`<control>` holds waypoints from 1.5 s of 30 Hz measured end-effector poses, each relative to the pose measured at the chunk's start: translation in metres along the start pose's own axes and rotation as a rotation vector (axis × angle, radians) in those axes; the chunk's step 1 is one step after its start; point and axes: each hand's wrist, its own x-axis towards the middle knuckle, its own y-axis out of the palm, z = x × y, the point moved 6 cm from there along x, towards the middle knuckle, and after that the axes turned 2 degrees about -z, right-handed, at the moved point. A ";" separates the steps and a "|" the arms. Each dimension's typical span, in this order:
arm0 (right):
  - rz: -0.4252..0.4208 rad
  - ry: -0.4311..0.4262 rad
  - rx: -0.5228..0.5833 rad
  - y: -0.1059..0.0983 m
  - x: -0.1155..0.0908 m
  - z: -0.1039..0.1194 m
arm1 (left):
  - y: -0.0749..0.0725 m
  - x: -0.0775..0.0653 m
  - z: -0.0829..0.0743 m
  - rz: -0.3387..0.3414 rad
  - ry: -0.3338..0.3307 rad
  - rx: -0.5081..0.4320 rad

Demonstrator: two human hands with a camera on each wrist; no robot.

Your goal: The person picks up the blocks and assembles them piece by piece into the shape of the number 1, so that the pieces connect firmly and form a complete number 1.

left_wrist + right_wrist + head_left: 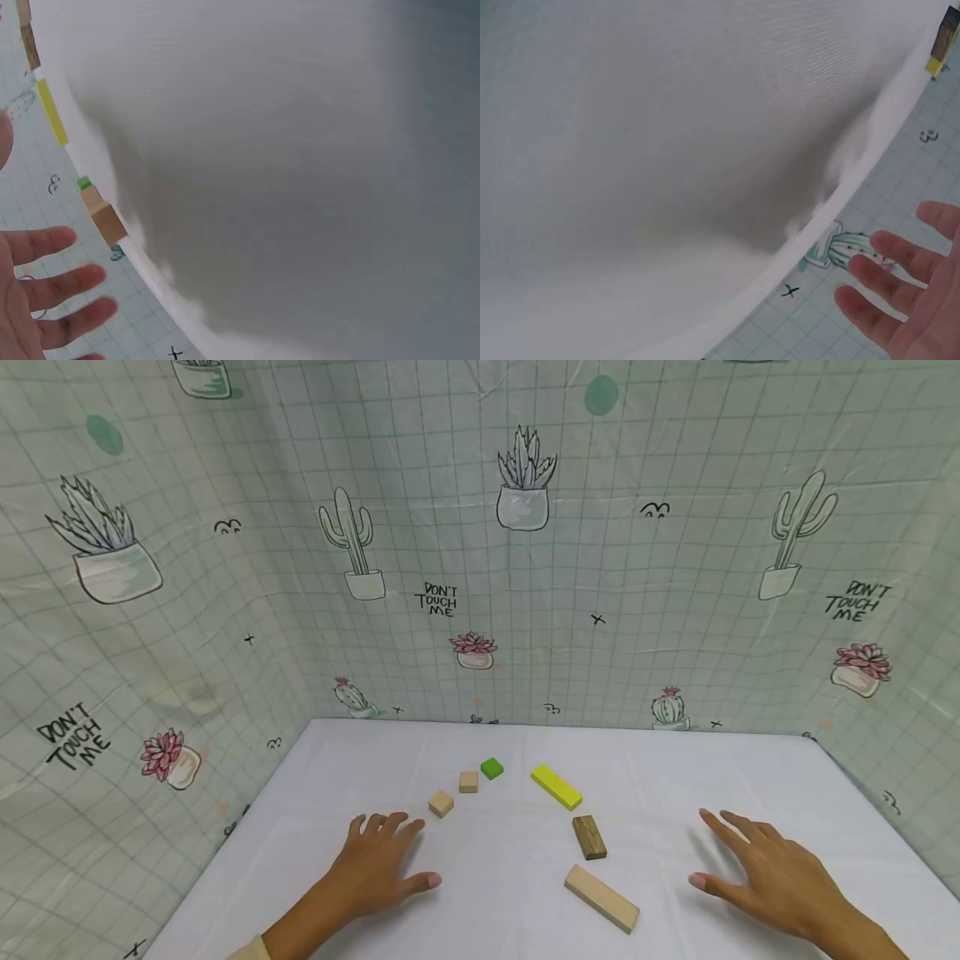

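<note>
My left hand [377, 866] hovers over the left of the table with fingers spread, holding nothing. Just past its fingertips lies a pale wooden cube [441, 803], then a second pale block [468, 782] and a green block [492, 768]. Fingers spread and nothing held, my right hand [780, 877] is over the right side. Between the hands, a long pale wooden block [602, 898] lies nearest to me. Beyond it are a dark brown wooden block [588, 837] and a long yellow block [557, 787]. In the left wrist view, the left hand [45, 300] shows its extended fingers.
A white cloth covers the table [510, 877]. Behind it and along both sides hangs a grid-patterned curtain [600, 568] printed with cacti and potted plants. The blocks form a loose arc across the table's middle.
</note>
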 end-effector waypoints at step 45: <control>0.261 -0.049 0.313 0.021 0.080 0.066 | 0.043 0.070 -0.135 0.339 0.403 -0.442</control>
